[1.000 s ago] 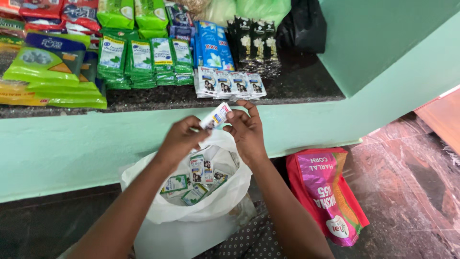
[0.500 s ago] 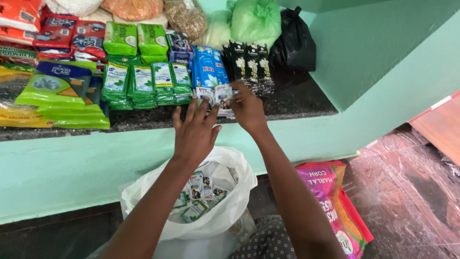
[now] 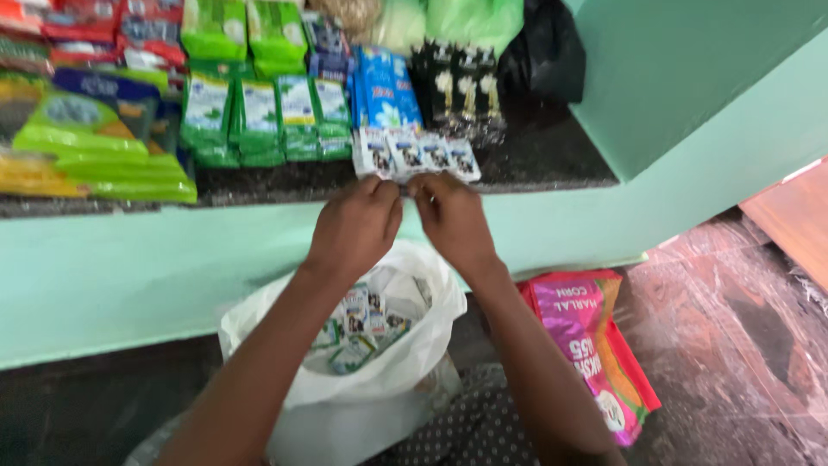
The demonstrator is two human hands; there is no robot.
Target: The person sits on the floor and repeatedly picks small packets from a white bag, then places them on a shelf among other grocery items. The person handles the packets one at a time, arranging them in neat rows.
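Note:
My left hand (image 3: 355, 226) and my right hand (image 3: 450, 220) meet at the front edge of a dark stone shelf (image 3: 552, 160). Their fingertips pinch a small white sachet (image 3: 404, 183) between them, mostly hidden by the fingers. Just beyond them a row of small white sachets (image 3: 414, 154) lies on the shelf. Below my arms stands an open white plastic bag (image 3: 362, 388) with several more of the same sachets (image 3: 362, 324) inside.
Green packets (image 3: 259, 116), blue packets (image 3: 379, 86), dark sachets (image 3: 457, 86), yellow-green pouches (image 3: 95, 147) and a black bag (image 3: 543, 56) fill the shelf. A pink sack (image 3: 591, 345) leans on the floor at the right. Pale green wall (image 3: 690, 78) rises at the right.
Both hands rose from over the white bag to the shelf, then drew back to its front edge. The view shifted closer to the shelf.

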